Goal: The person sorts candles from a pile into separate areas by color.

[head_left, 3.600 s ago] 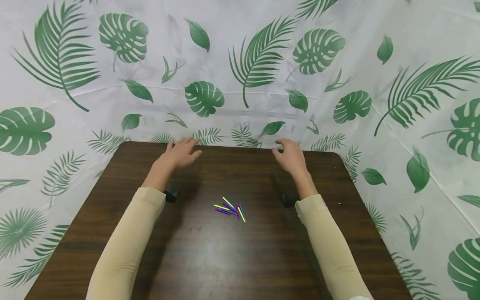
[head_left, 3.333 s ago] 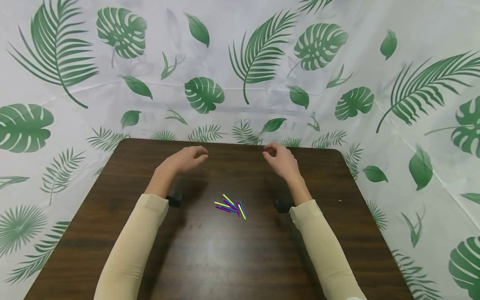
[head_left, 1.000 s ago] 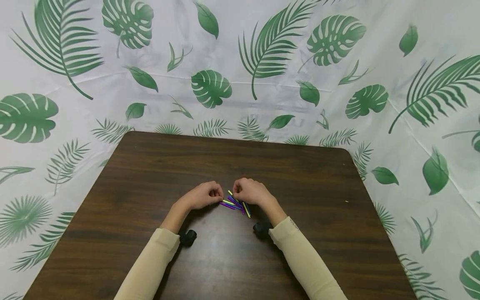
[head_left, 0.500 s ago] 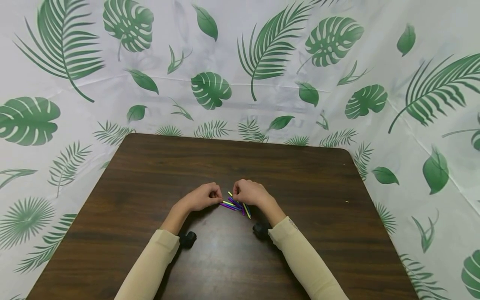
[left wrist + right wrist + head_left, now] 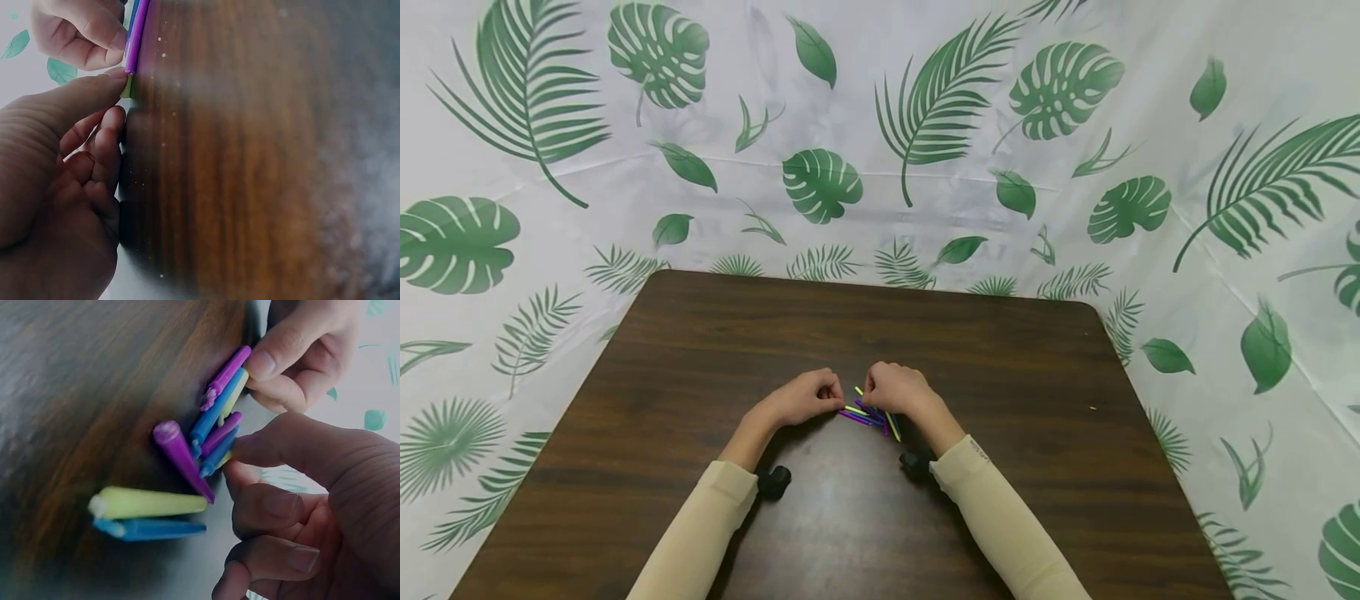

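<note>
Thin, tapered candles in yellow, blue and purple lie in a loose pile (image 5: pixel 872 419) on the brown wooden table. My left hand (image 5: pixel 805 396) is at the pile's left side, thumb and forefinger pinching the end of a yellow candle (image 5: pixel 236 394). Beside that one lie a blue candle (image 5: pixel 215 409) and a purple candle (image 5: pixel 228 375). From the right, my right hand (image 5: pixel 901 390) pinches the tip of another yellow candle (image 5: pixel 223 461), mostly hidden behind a blue one. Nearer the right wrist camera lie a purple candle (image 5: pixel 181 456), a yellow candle (image 5: pixel 150 503) and a blue candle (image 5: pixel 156 529).
The wooden table (image 5: pixel 820 533) reaches back to a white leaf-patterned curtain (image 5: pixel 722 192), which also stands along both sides. A tiny yellow bit (image 5: pixel 1093 408) lies on the table at the right. Dark wrist cameras (image 5: pixel 773 482) sit under both wrists.
Both hands have come in and down from the far side of the table to the candles, and their fingers have closed on candle ends. Over the last second they have hardly moved.
</note>
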The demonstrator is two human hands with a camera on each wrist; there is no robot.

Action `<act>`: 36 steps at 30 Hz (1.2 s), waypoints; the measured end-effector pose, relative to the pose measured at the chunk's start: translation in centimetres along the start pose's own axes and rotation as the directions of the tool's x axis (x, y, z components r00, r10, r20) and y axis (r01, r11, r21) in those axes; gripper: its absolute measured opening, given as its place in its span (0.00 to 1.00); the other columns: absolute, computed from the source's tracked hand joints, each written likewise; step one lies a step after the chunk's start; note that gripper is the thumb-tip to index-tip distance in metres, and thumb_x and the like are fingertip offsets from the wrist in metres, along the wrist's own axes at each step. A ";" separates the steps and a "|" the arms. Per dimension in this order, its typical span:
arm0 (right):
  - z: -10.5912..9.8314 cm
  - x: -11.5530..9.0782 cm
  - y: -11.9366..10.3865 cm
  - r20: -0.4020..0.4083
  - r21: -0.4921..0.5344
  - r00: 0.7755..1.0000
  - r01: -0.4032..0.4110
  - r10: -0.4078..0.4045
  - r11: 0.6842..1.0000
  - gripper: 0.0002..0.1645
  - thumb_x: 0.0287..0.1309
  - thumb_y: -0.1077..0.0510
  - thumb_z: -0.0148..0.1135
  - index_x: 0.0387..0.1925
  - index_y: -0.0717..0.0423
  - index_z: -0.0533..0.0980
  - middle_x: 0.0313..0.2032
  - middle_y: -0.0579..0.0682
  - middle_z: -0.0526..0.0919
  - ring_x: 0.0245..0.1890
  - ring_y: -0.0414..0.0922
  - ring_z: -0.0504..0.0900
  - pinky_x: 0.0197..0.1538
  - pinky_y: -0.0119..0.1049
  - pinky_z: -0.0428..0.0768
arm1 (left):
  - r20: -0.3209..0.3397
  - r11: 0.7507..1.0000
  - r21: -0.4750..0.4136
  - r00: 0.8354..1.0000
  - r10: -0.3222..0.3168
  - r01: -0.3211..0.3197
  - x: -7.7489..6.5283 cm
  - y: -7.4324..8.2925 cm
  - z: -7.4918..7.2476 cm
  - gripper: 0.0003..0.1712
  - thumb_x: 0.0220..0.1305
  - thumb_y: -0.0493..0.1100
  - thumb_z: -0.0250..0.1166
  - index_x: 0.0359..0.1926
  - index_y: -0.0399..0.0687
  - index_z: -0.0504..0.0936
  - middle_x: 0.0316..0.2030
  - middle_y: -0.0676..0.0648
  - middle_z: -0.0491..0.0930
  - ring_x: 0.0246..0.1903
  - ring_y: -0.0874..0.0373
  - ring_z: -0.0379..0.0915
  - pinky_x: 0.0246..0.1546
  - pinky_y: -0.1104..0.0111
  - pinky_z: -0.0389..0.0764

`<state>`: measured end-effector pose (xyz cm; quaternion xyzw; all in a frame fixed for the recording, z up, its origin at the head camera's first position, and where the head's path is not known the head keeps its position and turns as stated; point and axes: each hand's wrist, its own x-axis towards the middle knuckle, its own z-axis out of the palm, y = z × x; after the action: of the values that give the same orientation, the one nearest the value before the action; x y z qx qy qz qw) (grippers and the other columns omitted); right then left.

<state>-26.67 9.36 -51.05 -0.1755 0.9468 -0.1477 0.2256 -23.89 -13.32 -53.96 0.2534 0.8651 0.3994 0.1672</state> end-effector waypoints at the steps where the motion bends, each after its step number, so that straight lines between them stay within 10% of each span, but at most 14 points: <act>1: 0.0 0.0 -0.1 -0.001 -0.006 1.000 -0.006 0.006 1.000 0.14 0.66 0.49 0.71 0.23 0.43 0.82 0.22 0.42 0.80 0.24 0.43 0.76 0.34 0.41 0.73 | 0.001 1.000 0.002 1.000 0.000 0.000 0.0 0.0 0.0 0.06 0.77 0.42 0.67 0.39 0.48 0.85 0.39 0.49 0.77 0.36 0.59 0.72 0.41 0.66 0.76; 12: 0.1 0.1 -1.2 -0.034 -0.035 0.996 -0.082 0.081 0.996 0.15 0.64 0.43 0.74 0.26 0.43 0.84 0.27 0.43 0.84 0.28 0.45 0.81 0.37 0.44 0.76 | 0.031 1.000 0.005 1.000 0.003 -0.003 0.7 -0.1 -0.7 0.06 0.77 0.42 0.67 0.38 0.49 0.85 0.40 0.49 0.78 0.37 0.58 0.71 0.42 0.64 0.75; 22: -0.3 0.2 -0.3 -0.002 -0.028 1.000 -0.022 0.022 0.999 0.30 0.64 0.44 0.73 0.10 0.43 0.71 0.12 0.40 0.66 0.17 0.42 0.67 0.26 0.38 0.66 | 0.081 0.999 -0.028 0.996 -0.030 0.032 1.0 0.1 -0.8 0.06 0.77 0.42 0.68 0.39 0.47 0.86 0.44 0.48 0.80 0.41 0.57 0.72 0.46 0.62 0.76; 36: -3.2 -0.9 1.4 -0.040 0.169 0.995 0.102 -0.096 0.980 0.14 0.66 0.52 0.68 0.27 0.56 0.84 0.19 0.40 0.73 0.21 0.40 0.68 0.27 0.35 0.66 | 0.091 0.999 -0.018 0.995 -0.040 0.041 0.9 0.2 -0.9 0.06 0.77 0.42 0.68 0.39 0.48 0.85 0.43 0.48 0.81 0.41 0.58 0.72 0.45 0.64 0.76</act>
<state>-27.85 11.61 -48.53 -0.1999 0.9243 -0.2420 0.2170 -24.99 -13.31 -53.30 0.2519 0.8577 0.3924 0.2166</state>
